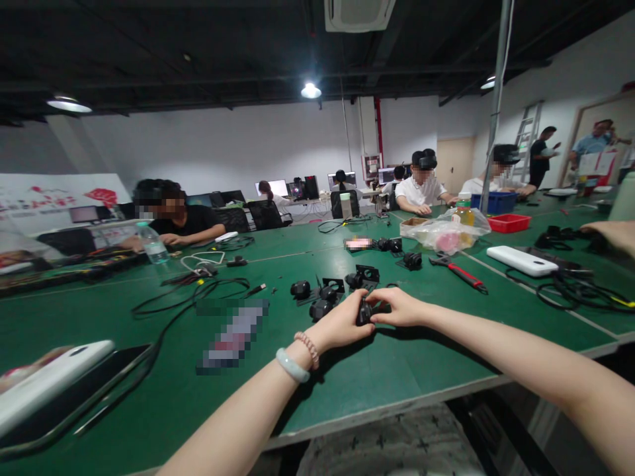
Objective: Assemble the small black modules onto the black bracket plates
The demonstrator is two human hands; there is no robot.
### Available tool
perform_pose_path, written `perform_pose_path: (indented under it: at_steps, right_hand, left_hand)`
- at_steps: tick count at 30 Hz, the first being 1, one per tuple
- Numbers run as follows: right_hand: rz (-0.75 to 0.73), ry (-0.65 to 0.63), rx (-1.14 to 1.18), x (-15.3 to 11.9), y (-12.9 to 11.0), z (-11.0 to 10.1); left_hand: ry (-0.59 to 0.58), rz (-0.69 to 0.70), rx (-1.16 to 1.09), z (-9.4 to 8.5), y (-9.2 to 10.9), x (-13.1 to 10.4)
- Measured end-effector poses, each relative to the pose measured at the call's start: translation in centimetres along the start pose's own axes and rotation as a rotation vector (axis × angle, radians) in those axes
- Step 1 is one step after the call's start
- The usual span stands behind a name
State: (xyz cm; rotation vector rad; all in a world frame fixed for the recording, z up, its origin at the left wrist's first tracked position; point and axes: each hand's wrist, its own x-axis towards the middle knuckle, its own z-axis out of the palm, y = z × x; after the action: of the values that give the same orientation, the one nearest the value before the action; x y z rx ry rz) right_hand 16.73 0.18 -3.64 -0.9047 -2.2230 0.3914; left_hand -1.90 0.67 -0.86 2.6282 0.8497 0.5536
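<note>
A small black part (pixel 364 312) is held between my two hands, just above the green table (pixel 397 370). My left hand (pixel 344 322), below a beaded bracelet and a pale bangle, has its fingers closed on the part's left side. From the right, my right hand (pixel 401 308) pinches the same part; its exact shape is partly hidden by the fingers. Close beyond my left hand lie several black camera-like pieces (pixel 300 289), some with flat square brackets (pixel 368 273). Another black piece (pixel 411 260) rests farther back, to the right.
Left of my hands are a blurred-out phone-like slab (pixel 233 336) and black cables (pixel 186 301). A red-handled wrench (pixel 461 272), a white power bank (pixel 522 260), a plastic bag (pixel 446 231) and a red tray (pixel 509 223) lie to the right. People sit across the table.
</note>
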Motion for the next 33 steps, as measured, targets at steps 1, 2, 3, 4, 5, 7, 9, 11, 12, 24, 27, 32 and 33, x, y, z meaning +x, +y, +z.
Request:
perform_pose_path:
  at_steps: [1,2,3,4,5,7,9,11,12,24,27,32,33]
  right_hand:
    - [0.001,-0.001,-0.006,0.00,0.05,0.03]
    - [0.001,-0.003,-0.015,-0.01,0.09,0.06]
    - [0.000,-0.004,-0.025,-0.01,0.11,0.07]
    - [-0.002,-0.006,-0.034,-0.02,0.12,0.08]
    - [-0.006,-0.010,-0.043,-0.03,0.12,0.08]
    - [-0.013,-0.022,-0.062,-0.03,0.11,0.07]
    - [-0.024,-0.037,-0.078,-0.03,0.13,0.08]
    - [-0.039,-0.053,-0.084,-0.01,0.23,0.14]
    - [-0.046,-0.062,-0.083,0.01,0.29,0.19]
    - [-0.069,0.004,-0.010,-0.14,-0.31,-0.06]
    - [-0.094,0.018,0.006,-0.22,-0.41,-0.11]
    - [-0.104,0.033,0.002,-0.30,-0.37,-0.09]
    - [-0.103,0.034,-0.002,-0.30,-0.36,-0.08]
  left_hand:
    - [-0.001,-0.003,0.003,0.01,0.04,-0.02]
    - [-0.003,-0.006,0.005,0.00,0.12,-0.05]
    - [-0.004,-0.010,0.008,-0.01,0.21,-0.08]
    - [-0.005,-0.014,0.011,-0.03,0.30,-0.12]
    - [-0.005,-0.019,0.014,-0.06,0.38,-0.14]
    - [-0.009,-0.026,0.017,-0.10,0.50,-0.18]
    - [-0.012,-0.032,0.018,-0.13,0.54,-0.19]
    - [-0.014,-0.042,0.016,-0.15,0.54,-0.18]
    - [-0.015,-0.048,0.015,-0.17,0.55,-0.17]
    - [-0.012,0.001,-0.006,-0.39,0.88,-0.09]
    - [-0.016,-0.017,-0.004,-0.30,0.76,-0.07]
    - [-0.015,-0.016,-0.003,-0.21,0.62,-0.06]
    - [-0.015,-0.013,-0.002,-0.20,0.62,-0.06]
